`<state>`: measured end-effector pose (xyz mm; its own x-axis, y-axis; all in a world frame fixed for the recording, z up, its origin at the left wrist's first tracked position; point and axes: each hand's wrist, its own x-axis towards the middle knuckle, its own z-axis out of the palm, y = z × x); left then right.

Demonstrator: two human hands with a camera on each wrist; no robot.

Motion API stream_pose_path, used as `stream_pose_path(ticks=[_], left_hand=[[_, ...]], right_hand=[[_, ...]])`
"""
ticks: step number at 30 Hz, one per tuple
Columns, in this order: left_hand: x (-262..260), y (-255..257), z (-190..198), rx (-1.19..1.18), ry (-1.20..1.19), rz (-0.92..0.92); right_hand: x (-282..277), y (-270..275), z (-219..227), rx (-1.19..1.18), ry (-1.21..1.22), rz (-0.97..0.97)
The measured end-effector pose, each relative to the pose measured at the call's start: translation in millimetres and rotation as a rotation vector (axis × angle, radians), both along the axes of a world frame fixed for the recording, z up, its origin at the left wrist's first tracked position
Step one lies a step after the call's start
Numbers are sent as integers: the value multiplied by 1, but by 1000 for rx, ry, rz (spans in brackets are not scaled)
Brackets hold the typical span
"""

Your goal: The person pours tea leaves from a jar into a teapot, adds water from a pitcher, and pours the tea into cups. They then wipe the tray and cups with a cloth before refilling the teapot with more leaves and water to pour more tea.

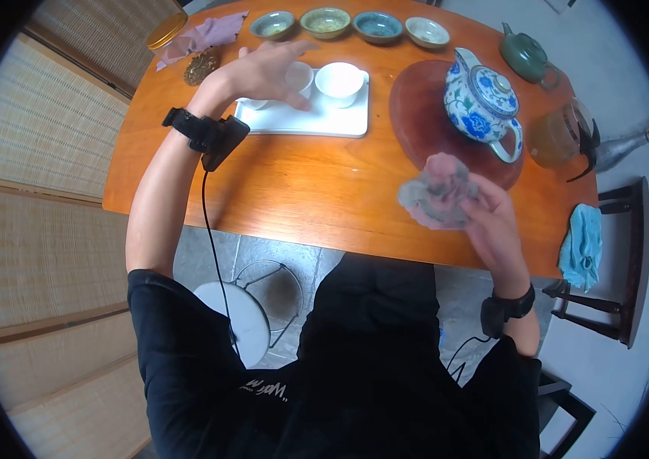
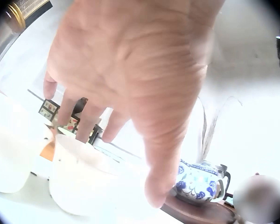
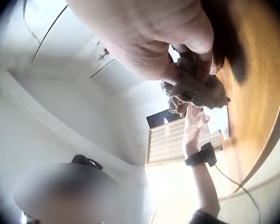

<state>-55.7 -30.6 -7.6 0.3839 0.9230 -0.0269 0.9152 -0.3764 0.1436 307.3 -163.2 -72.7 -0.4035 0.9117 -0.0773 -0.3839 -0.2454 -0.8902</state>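
Note:
My left hand [image 1: 263, 74] reaches over a white tray [image 1: 305, 124], fingers and thumb spread and fairly straight. Beneath and beside it are small white cups: one [image 1: 340, 81] stands right of the hand, another [image 1: 299, 77] shows partly behind the thumb, and a third [image 1: 253, 103] is mostly hidden under the palm. In the left wrist view the fingertips hang just beyond the rim of a cup [image 2: 77, 182], with nothing gripped. Above the table's front right part, my right hand [image 1: 493, 222] pinches a crumpled pink-and-grey cloth [image 1: 438, 193] between thumb and fingers.
A blue-and-white teapot [image 1: 481, 99] stands on a round reddish-brown board [image 1: 416, 115]. Several bowls [image 1: 325, 23] line the back edge. Farther right are a green teapot [image 1: 527, 57], a glass pitcher [image 1: 558, 138] and a turquoise cloth [image 1: 582, 245]. A gold-lidded jar [image 1: 167, 32] sits back left.

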Motion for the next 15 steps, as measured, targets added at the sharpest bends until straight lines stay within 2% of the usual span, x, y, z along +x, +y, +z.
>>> stream_pose_path(ticks=[2, 5, 8, 11, 14, 15], left_hand=[[11, -2, -9, 129, -81, -68], [36, 6, -12, 150, 22, -158], [54, 10, -2, -21, 80, -125], [54, 16, -5, 14, 90, -147], [48, 14, -4, 197, -13, -188], [46, 11, 0, 231, -51, -187]], right_hand=[[-4, 5, 2, -86, 179, 45], [-10, 9, 7, -184, 315, 56], [-10, 11, 7, -166, 438, 117], [-17, 12, 19, -217, 371, 36], [-19, 20, 31, -197, 347, 83], [-21, 25, 39, -165, 258, 66]])
